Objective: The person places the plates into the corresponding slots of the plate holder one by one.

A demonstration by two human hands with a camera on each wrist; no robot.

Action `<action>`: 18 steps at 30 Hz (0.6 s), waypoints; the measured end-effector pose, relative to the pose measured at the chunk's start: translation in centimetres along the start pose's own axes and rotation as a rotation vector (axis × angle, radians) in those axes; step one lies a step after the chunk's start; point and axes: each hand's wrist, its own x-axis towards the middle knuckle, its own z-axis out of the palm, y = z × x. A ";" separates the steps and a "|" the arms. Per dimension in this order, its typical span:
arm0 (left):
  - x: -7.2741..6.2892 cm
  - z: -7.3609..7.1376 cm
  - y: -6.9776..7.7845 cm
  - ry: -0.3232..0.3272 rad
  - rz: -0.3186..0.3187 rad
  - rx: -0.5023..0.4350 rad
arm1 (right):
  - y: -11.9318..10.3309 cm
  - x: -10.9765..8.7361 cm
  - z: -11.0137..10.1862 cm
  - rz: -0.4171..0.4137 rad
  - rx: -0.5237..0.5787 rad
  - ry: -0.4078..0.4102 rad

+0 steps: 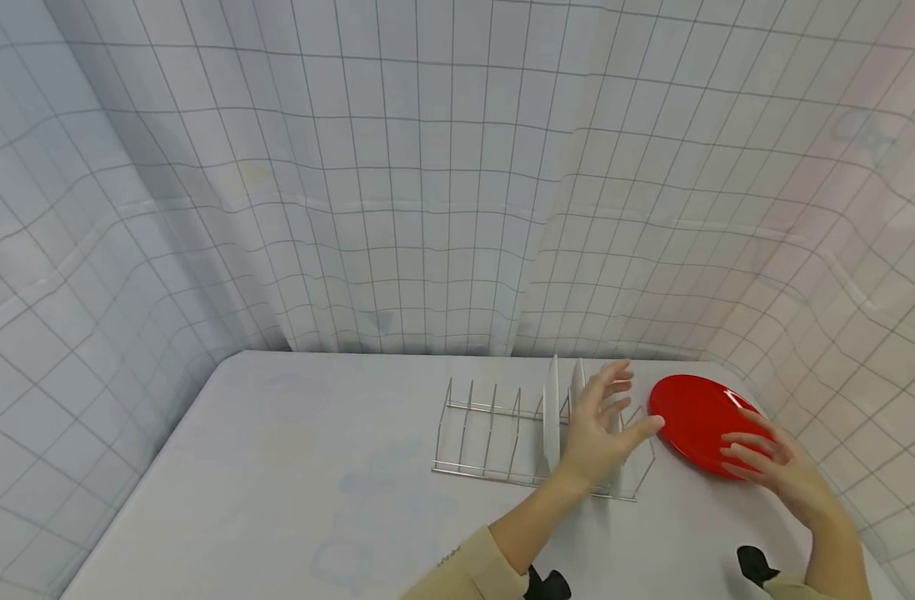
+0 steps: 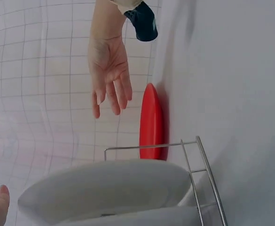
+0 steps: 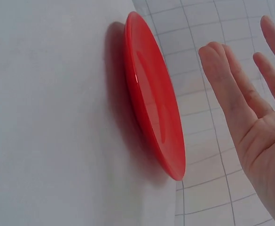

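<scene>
A red plate (image 1: 690,421) lies flat on the table at the right, and the right wrist view shows this plate (image 3: 156,103) side-on. My right hand (image 1: 783,471) hovers over its right edge with fingers spread, holding nothing; in the right wrist view the hand (image 3: 259,108) is apart from the plate. My left hand (image 1: 596,425) is above the right part of a wire dish rack (image 1: 495,475), fingers apart and thumb toward the red plate. Two white plates stand upright in the rack; the nearer-left white plate (image 1: 551,417) shows best, the other is partly hidden behind my left hand.
The white table (image 1: 300,475) stretches out to the left of the rack. Grid-patterned white curtains (image 1: 427,208) hang behind it and on both sides, close to the red plate's right.
</scene>
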 end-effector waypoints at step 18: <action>-2.1 7.0 -3.7 -0.118 -0.401 -0.011 | 2.5 -3.3 -3.1 0.141 0.223 0.298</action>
